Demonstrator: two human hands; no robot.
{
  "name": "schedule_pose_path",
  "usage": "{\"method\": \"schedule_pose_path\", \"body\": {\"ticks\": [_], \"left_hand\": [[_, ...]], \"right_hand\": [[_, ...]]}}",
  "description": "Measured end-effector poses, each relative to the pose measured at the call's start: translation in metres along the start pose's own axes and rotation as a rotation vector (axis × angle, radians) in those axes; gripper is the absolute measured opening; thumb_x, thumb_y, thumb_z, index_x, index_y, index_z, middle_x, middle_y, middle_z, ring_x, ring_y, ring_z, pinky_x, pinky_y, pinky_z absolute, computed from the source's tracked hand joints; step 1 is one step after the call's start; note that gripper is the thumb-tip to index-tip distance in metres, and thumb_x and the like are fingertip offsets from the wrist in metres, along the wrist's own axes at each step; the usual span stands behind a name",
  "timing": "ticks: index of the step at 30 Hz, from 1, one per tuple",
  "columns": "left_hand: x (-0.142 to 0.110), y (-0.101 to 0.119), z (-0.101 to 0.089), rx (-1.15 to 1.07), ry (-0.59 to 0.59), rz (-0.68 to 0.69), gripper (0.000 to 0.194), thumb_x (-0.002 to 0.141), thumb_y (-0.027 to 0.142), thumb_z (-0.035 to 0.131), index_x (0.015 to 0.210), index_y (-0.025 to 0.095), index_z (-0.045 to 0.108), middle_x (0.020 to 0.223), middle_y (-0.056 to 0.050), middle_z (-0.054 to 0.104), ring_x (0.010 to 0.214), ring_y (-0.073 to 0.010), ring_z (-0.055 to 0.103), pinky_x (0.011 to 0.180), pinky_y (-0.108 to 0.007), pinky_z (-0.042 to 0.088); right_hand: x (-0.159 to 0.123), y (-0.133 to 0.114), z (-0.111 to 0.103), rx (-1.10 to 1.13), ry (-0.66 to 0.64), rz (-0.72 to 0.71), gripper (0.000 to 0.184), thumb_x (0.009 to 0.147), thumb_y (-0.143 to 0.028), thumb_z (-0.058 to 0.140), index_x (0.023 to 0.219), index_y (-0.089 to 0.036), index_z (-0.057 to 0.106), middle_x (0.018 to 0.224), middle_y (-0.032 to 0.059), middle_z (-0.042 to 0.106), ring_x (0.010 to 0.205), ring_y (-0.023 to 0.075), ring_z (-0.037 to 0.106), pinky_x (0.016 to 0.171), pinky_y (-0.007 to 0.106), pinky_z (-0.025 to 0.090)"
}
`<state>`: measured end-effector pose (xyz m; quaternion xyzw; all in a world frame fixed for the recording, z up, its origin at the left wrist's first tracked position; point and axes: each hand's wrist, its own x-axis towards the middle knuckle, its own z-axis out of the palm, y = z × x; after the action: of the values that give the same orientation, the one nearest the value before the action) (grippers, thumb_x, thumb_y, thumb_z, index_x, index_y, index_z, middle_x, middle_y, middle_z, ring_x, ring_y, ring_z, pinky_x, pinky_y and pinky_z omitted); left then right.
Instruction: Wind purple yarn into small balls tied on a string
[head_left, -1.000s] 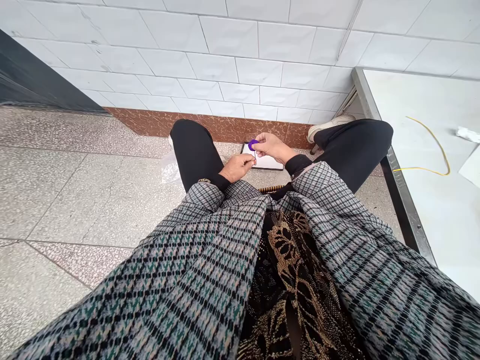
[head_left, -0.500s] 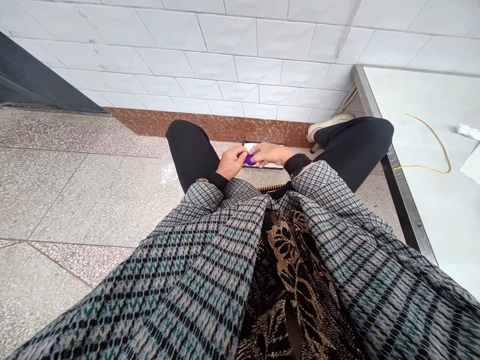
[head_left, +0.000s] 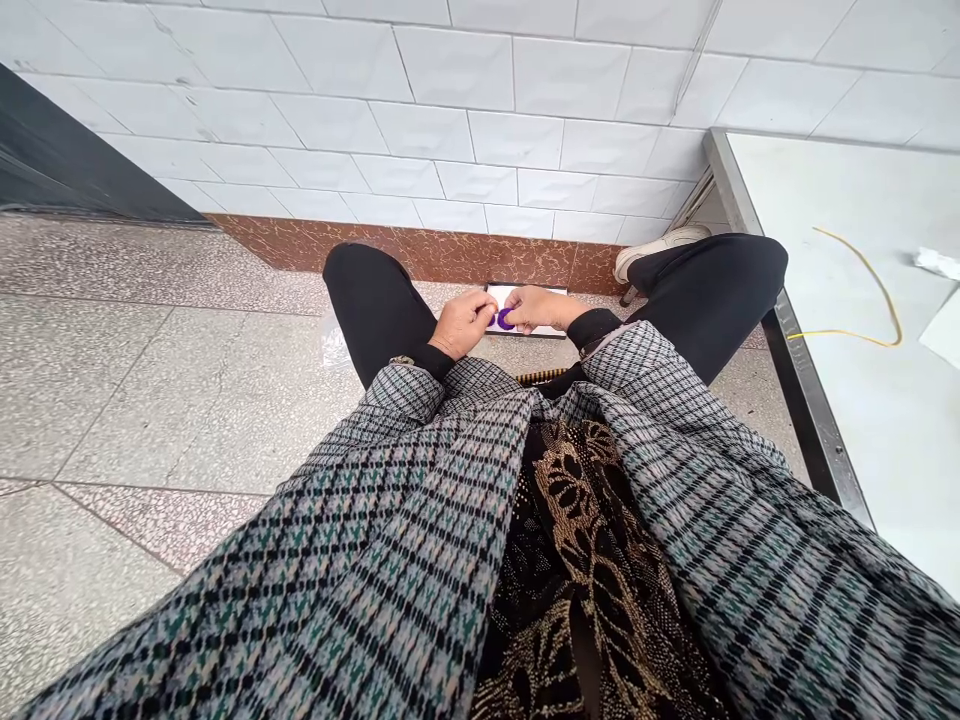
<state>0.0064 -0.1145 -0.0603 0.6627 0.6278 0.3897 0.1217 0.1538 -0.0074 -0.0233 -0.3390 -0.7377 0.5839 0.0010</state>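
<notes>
Between my knees, both hands meet over a small purple piece (head_left: 505, 319), rounded and coil-like; its exact kind is too small to tell. My right hand (head_left: 537, 308) pinches its rounded part between thumb and fingers. My left hand (head_left: 463, 324) is closed, its thumb and fingertips pinching a smaller purple bit (head_left: 492, 321) beside it. A narrow pale gap shows between the two purple parts; whether they join is hidden by the fingers. Below the hands lies a flat white panel with a dark border (head_left: 498, 293), mostly covered by them.
On the right stands a white-topped table (head_left: 840, 400) with a metal edge, bearing a curved yellow strand (head_left: 885, 285) and white scraps (head_left: 937, 262). A clear plastic bag (head_left: 335, 342) lies on the floor by my left knee. A tiled wall (head_left: 465, 140) rises ahead.
My hands have drawn slightly apart, so the purple now shows as two parts with a gap, where before it looked like one lump. My left knee has shifted slightly left.
</notes>
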Motion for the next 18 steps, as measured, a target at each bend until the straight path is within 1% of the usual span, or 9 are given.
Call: {"method": "schedule_pose_path", "body": {"ticks": [3,5,8,9,11,13,14,16,18], "left_hand": [[0.001,-0.009,-0.001,-0.018,0.059,-0.042,0.022,0.087,0.033,0.047,0.073,0.020,0.057,0.076,-0.005,0.057,0.076,-0.0188,0.052,0.075,-0.031,0.042],[0.001,-0.015,0.002,-0.059,0.052,-0.090,0.022,0.087,0.035,0.049,0.073,0.020,0.057,0.074,-0.004,0.057,0.075,-0.0186,0.051,0.073,-0.030,0.041],[0.000,-0.021,0.009,-0.134,-0.028,-0.170,0.021,0.085,0.037,0.051,0.075,0.020,0.058,0.068,-0.001,0.055,0.068,-0.0172,0.049,0.068,-0.029,0.039],[0.000,-0.021,0.011,-0.151,-0.078,-0.176,0.021,0.085,0.037,0.051,0.075,0.019,0.059,0.065,-0.001,0.055,0.066,-0.0165,0.048,0.066,-0.029,0.039],[-0.001,-0.017,0.014,-0.159,-0.194,-0.137,0.022,0.084,0.035,0.051,0.074,0.019,0.060,0.063,0.000,0.054,0.063,-0.0154,0.047,0.064,-0.028,0.038],[-0.001,-0.010,0.014,-0.129,-0.290,-0.059,0.024,0.085,0.035,0.051,0.071,0.018,0.060,0.064,0.000,0.056,0.063,-0.0150,0.049,0.065,-0.028,0.039],[-0.001,-0.007,0.013,-0.107,-0.310,-0.024,0.024,0.085,0.034,0.051,0.070,0.018,0.060,0.066,-0.001,0.057,0.064,-0.0153,0.050,0.066,-0.029,0.040],[-0.001,-0.002,0.009,-0.062,-0.265,0.011,0.023,0.086,0.032,0.050,0.072,0.018,0.062,0.071,-0.003,0.061,0.069,-0.0166,0.053,0.071,-0.030,0.043],[-0.001,0.000,0.005,-0.030,-0.142,0.002,0.022,0.087,0.030,0.049,0.075,0.018,0.062,0.076,-0.004,0.063,0.075,-0.0181,0.055,0.075,-0.031,0.044]], "right_hand": [[-0.004,-0.001,0.000,0.172,-0.147,-0.030,0.019,0.077,0.001,0.067,0.072,-0.015,0.058,0.052,-0.0025,0.058,0.047,0.0082,0.054,0.046,0.016,0.048],[-0.008,-0.005,0.000,0.299,-0.182,-0.037,0.018,0.079,0.000,0.067,0.077,-0.015,0.058,0.055,-0.0023,0.059,0.049,0.0078,0.056,0.050,0.015,0.050],[-0.012,-0.012,0.000,0.435,-0.112,-0.054,0.019,0.081,0.000,0.067,0.081,-0.015,0.055,0.058,-0.0026,0.060,0.049,0.0068,0.056,0.052,0.015,0.051],[-0.012,-0.014,0.000,0.465,-0.066,-0.064,0.020,0.083,0.000,0.066,0.082,-0.015,0.053,0.058,-0.0034,0.059,0.048,0.0065,0.054,0.051,0.015,0.051],[-0.012,-0.015,0.001,0.496,0.028,-0.091,0.020,0.085,0.001,0.062,0.085,-0.015,0.052,0.060,-0.0051,0.057,0.047,0.0057,0.053,0.050,0.015,0.050],[-0.008,-0.014,0.001,0.448,0.116,-0.115,0.021,0.085,0.004,0.059,0.088,-0.015,0.052,0.063,-0.0059,0.057,0.047,0.0051,0.052,0.048,0.015,0.048],[-0.006,-0.012,0.002,0.381,0.160,-0.119,0.022,0.084,0.005,0.060,0.088,-0.015,0.052,0.064,-0.0059,0.057,0.047,0.0049,0.052,0.047,0.015,0.047],[-0.001,-0.006,0.002,0.179,0.220,-0.101,0.024,0.080,0.006,0.064,0.083,-0.015,0.053,0.062,-0.0055,0.057,0.045,0.0050,0.050,0.043,0.015,0.044],[0.003,-0.001,0.002,-0.006,0.190,-0.057,0.024,0.076,0.005,0.069,0.077,-0.015,0.055,0.057,-0.0046,0.056,0.044,0.0059,0.049,0.040,0.015,0.043]]}}
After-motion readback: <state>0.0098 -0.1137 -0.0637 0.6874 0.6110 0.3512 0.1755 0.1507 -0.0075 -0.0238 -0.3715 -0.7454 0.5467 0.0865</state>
